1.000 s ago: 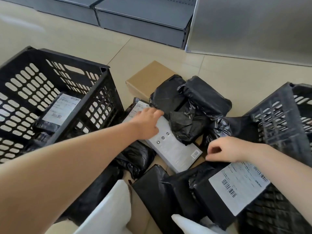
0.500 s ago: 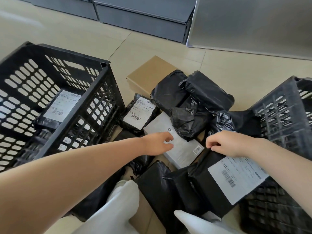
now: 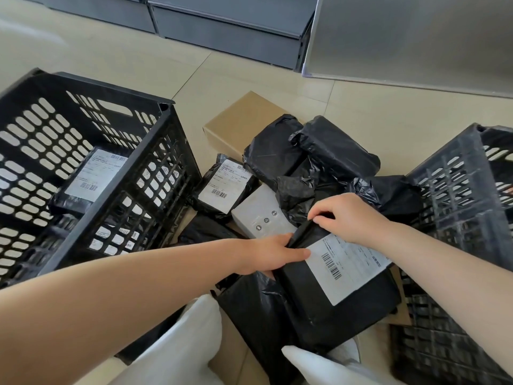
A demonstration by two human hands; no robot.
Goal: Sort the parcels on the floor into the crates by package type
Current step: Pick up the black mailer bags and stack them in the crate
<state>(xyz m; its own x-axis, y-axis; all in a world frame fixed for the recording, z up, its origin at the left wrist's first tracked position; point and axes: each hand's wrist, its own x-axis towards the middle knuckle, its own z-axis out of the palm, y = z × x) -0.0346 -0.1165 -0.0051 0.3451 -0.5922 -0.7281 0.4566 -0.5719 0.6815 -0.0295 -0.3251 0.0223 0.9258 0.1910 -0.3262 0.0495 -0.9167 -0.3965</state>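
Stockroom or shop floor, beige floor tiles [image 3: 361, 112], grey shelving bases [image 3: 222, 26], black crates [image 3: 83, 162]

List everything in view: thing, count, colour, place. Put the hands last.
Left crate: one, black, slotted, on the floor at left.
Labelled bag in left crate: one, black with white label.
Right crate: one, black, slotted, at right.
Cardboard box: one, brown, behind the pile.
Grey box: one, grey, middle of the pile, partly covered.
Small labelled bag: one, black with white label, beside the left crate.
Large labelled bag: one, black with white label, at front.
Unlabelled bags: several, black, heaped; exact count unclear.
Shelving units: grey, at the back.
Left hand: on the large labelled bag's edge.
Right hand: gripping its top edge.
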